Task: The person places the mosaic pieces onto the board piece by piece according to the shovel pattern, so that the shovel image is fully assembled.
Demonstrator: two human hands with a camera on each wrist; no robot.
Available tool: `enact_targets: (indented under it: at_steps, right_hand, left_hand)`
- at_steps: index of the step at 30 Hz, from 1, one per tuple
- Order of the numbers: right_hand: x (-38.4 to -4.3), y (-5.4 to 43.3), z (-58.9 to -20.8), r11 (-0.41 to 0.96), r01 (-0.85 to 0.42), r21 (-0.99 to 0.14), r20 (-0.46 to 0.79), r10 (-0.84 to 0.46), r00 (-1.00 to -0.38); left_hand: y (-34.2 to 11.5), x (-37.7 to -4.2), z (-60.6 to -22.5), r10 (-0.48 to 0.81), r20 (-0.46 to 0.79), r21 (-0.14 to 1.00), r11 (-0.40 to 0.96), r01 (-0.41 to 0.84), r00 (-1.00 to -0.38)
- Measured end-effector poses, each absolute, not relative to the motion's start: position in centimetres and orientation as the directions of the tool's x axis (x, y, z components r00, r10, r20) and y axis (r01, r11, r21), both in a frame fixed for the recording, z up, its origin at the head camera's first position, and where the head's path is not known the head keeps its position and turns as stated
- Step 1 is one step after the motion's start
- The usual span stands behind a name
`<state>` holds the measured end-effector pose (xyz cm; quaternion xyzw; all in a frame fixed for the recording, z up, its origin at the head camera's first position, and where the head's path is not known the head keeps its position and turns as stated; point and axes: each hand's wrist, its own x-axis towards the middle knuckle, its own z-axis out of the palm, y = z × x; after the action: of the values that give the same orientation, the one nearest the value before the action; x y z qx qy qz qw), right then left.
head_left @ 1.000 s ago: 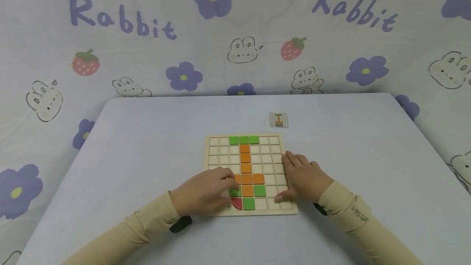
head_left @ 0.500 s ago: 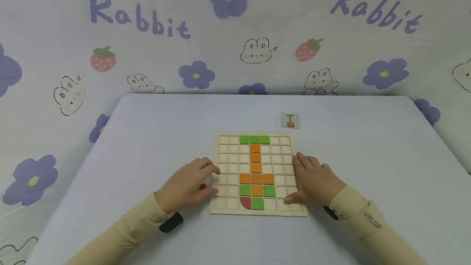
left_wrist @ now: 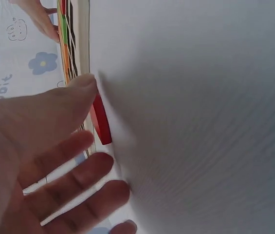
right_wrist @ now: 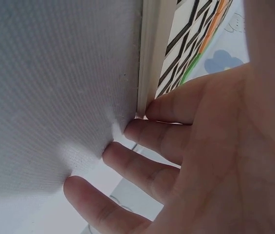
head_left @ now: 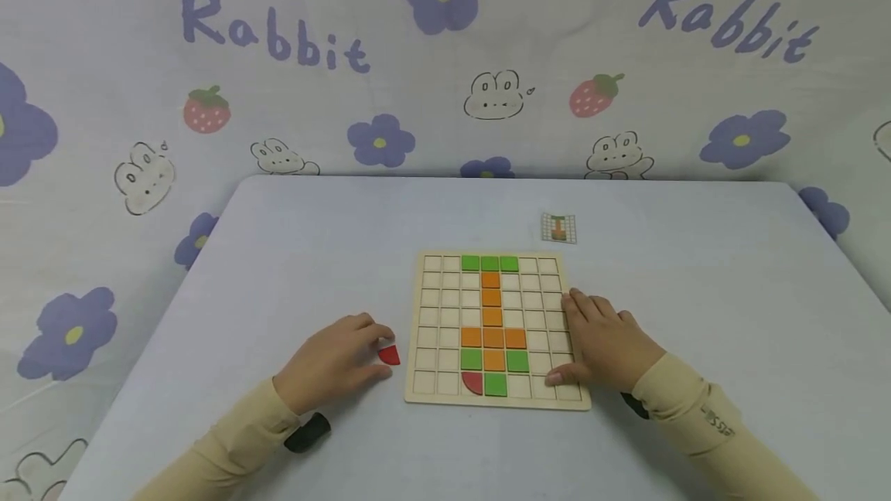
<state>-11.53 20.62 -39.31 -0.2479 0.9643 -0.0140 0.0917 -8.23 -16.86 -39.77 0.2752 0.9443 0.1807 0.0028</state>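
On the table, left of the wooden grid board [head_left: 412,362], lies a loose red quarter-round tile [head_left: 390,356]. My left hand [head_left: 337,362] is around it, thumb and index finger spread on either side. In the left wrist view the red tile [left_wrist: 100,122] lies flat on the cloth past the thumb; whether a finger touches it I cannot tell. The board carries several green square tiles [head_left: 496,385], an orange column of tiles [head_left: 492,317] and another red quarter-round tile [head_left: 471,383] in the bottom row. My right hand [head_left: 612,342] rests against the board's right edge, thumb over its lower right cells.
A small pattern card [head_left: 559,228] lies behind the board, showing a similar orange and green figure on a grid. The white table [head_left: 334,238] backs onto a printed cloth [head_left: 313,99] with rabbits, flowers and strawberries.
My left hand has moved left off the board to beside it, and the loose red tile now shows between its fingers. The right hand stays at the board's edge. The head view has turned left.
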Motion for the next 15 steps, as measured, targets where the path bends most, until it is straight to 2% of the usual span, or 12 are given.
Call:
enact_targets:
  at_steps: [5, 15]
  right_hand:
    - [-11.65, 20.70, -39.47, 0.877, -0.476, -0.067, -0.160, -0.480, -0.863]
    - [-11.44, 20.82, -39.61, 0.878, -0.475, -0.065, -0.158, -0.479, -0.863]
  left_hand:
    - [-16.47, -8.58, -39.82, 0.550, 0.119, 0.352, 0.755, 0.553, -0.826]
    - [-16.15, -8.77, -40.04, 0.578, 0.077, 0.360, 0.744, 0.563, -0.812]
